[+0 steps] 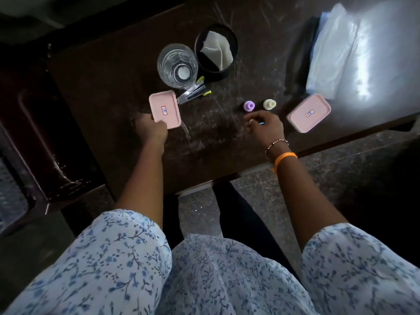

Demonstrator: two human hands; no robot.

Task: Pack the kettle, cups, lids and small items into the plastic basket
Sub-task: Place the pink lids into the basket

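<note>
My left hand [151, 130] grips a pink rectangular lid [164, 109] by its near edge, just above the dark table [102, 87]. A second pink lid [308, 113] lies flat at the right. My right hand [266, 126] hovers with curled fingers just in front of a small purple piece [249, 106] and a small pale yellow piece [269, 104]; something small and blue shows between its fingers. A clear glass cup [177, 65] stands behind the held lid, next to a black cup [216, 51] with white paper in it. No basket or kettle is in view.
A stapler with yellow-green trim [193, 93] lies between the glass cup and the held lid. A clear plastic bag [334, 48] lies at the table's far right. A dark wooden chair arm [45, 144] stands at the left. The table's near edge [204, 185] runs just above my knees.
</note>
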